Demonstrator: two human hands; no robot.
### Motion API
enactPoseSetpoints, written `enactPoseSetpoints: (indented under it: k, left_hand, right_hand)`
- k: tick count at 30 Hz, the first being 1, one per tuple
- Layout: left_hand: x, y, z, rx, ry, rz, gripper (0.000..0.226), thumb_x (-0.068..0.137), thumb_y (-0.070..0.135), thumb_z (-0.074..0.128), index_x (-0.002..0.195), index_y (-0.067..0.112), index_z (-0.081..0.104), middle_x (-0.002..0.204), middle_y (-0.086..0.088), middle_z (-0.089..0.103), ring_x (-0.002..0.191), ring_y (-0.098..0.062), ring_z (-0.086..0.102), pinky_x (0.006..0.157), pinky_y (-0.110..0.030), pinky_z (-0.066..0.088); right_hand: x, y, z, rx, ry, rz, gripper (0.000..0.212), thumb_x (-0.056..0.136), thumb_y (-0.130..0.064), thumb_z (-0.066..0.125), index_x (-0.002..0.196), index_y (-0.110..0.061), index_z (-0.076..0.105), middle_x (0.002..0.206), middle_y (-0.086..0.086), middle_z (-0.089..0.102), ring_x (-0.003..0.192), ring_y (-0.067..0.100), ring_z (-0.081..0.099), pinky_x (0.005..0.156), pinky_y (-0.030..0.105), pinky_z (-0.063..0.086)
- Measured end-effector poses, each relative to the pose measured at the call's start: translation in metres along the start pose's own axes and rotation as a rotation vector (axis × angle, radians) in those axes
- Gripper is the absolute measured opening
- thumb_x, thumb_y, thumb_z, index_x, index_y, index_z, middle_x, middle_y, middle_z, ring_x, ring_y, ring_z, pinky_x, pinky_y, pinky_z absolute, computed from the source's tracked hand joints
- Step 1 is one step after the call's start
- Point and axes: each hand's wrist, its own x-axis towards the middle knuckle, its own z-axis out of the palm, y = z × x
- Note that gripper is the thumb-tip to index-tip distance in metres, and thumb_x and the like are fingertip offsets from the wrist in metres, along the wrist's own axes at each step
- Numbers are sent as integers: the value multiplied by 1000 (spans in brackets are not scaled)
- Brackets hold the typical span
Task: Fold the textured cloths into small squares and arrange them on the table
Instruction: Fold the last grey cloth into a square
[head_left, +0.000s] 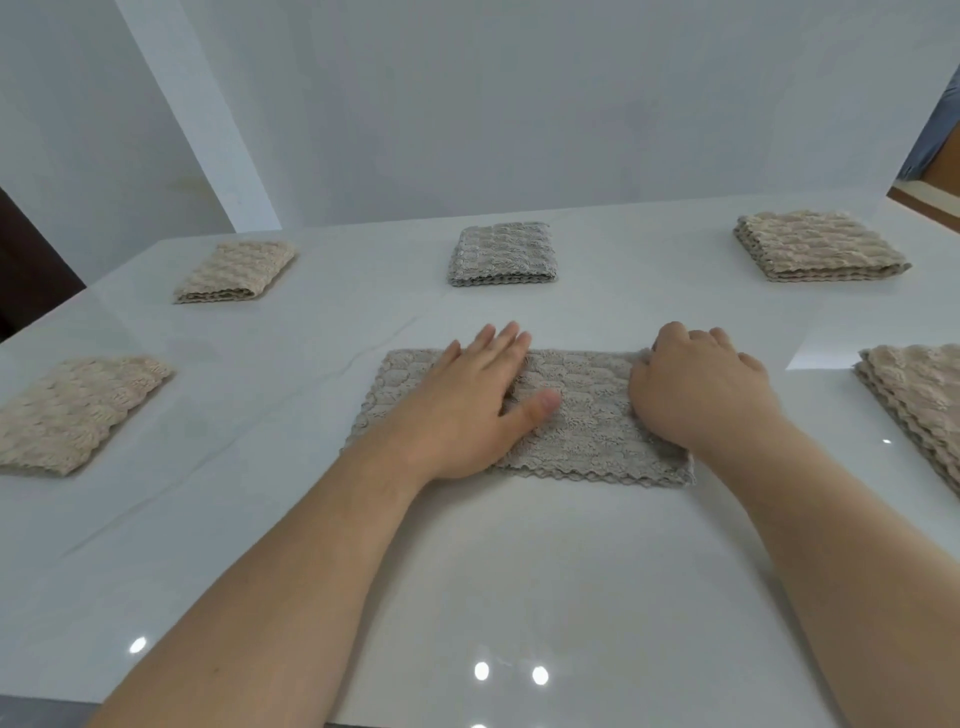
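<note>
Grey cloth (582, 426) lies flat mid-table as a wide rectangle. Its scalloped near edge faces the person and its left end is free. The table (519, 571) is bare, glossy and white from that edge to the person, with a bare strip beyond the far edge too.

Five folded squares ring it, all well apart from it:
- far-left beige cloth (234, 273)
- far-middle grey square (501, 254)
- far-right beige cloth (815, 247)
- near-left beige cloth (72, 413)
- right-edge beige cloth (919, 400), cut by the frame

Pale wall (467, 104) stands behind the table's far edge.

Left hand (467, 405) is spread flat, palm down, pressing the cloth's middle-left with fingertips past the far edge. Right hand (696, 389) is curled over the cloth's right end, gripping it. The fabric is bunched up at the far-right corner by the thumb.
</note>
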Motion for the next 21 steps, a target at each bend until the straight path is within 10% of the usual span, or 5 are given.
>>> enactPoseSetpoints:
  k: [6, 13, 21]
  left_hand:
    - [1, 0, 5, 57, -96, -32, 100, 83, 86, 6, 162, 26, -5, 169, 11, -9, 153, -5, -13, 127, -40, -3]
    - [1, 0, 5, 49, -116, -37, 112, 73, 94, 1, 161, 26, -6, 169, 11, -10, 153, -6, -13, 127, -41, -2]
    - [-2, 3, 3, 39, -142, -40, 128, 61, 102, 1, 160, 22, -12, 169, 7, -13, 154, -8, -14, 126, -41, -4]
  right_hand:
    - [4, -1, -12, 450, 16, -1, 24, 92, -28, 60, 110, -15, 51, 104, 8, 62, 98, 31, 56, 79, 36, 44]
    - [4, 7, -16, 410, -82, 81, 41, 81, -44, 70, 64, -12, 52, 67, 7, 56, 77, 33, 60, 61, 33, 39]
    - [-12, -11, -23, 626, 40, -65, 34, 107, -44, 39, 106, -10, 41, 96, 9, 51, 89, 28, 47, 75, 35, 33]
